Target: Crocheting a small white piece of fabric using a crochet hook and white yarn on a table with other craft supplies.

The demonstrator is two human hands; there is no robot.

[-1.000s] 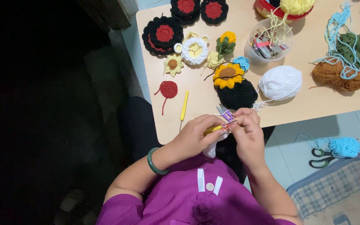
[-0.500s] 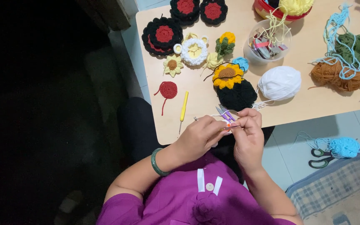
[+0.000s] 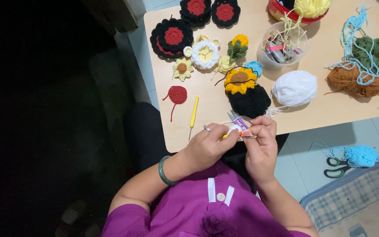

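Head view: your left hand point(image 3: 207, 147) and right hand point(image 3: 259, 147) meet at the near edge of the wooden table point(image 3: 321, 109), fingers pinched together on a small white crochet piece point(image 3: 234, 130), just below the black yarn ball point(image 3: 249, 101).

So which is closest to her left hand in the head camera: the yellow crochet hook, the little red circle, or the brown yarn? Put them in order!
Measured from the left hand:
1. Yellow crochet hook, lying on the table just above the hand.
2. Little red circle, further up the table, a bit left of the hook.
3. Brown yarn, far across on the table's right side.
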